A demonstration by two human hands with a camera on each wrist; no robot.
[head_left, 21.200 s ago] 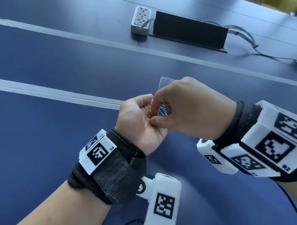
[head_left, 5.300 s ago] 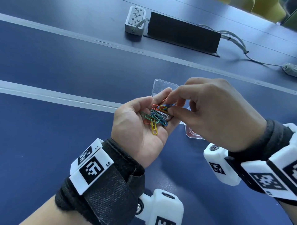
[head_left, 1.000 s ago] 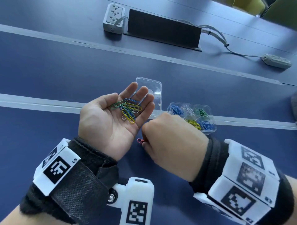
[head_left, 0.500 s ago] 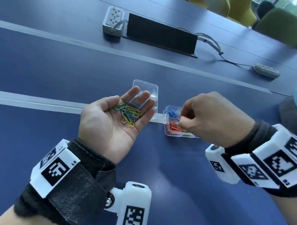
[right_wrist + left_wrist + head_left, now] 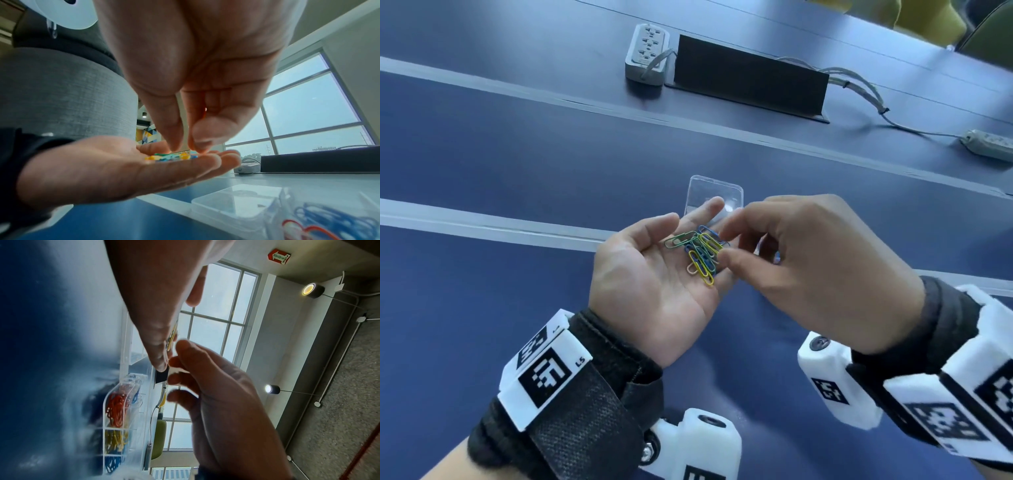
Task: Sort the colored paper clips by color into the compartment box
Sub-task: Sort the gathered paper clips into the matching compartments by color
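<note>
Nearest the wearer, the left hand [image 5: 650, 274] lies palm up, fingers loosely extended, flat as a tray; it grips nothing, only carries a small heap of coloured wire paper clips [image 5: 700, 251] across the base of the fingers. Green, yellow and blue ones show, tangled; one pale clip underneath. The clips' long axes run mostly from the heel of the palm out along the fingers, the green one lying crosswise toward the thumb. The right hand [image 5: 815, 270] sits just beside, to the right of the heap and above it, thumb and forefinger [image 5: 174, 129] pointing down at the clips with a narrow gap between them. Right wrist view shows the tips at or just over the heap; whether a clip is yet pinched, cannot tell. Judgement: step in hand is picking the next clip, and the right hand is the nearer, working one. Beyond and below the hands, the clear plastic compartment box [image 5: 115, 426] rests on the dark blue table [image 5: 500, 164], to the right of the left palm and mostly hidden under the right hand in the head view; left wrist view shows red, yellow and blue clips in separate cells. Its clear lid [image 5: 714, 192] shows past the left fingertips. Farther off: a grey power strip [image 5: 647, 51] and a black cable flap [image 5: 750, 75].
</note>
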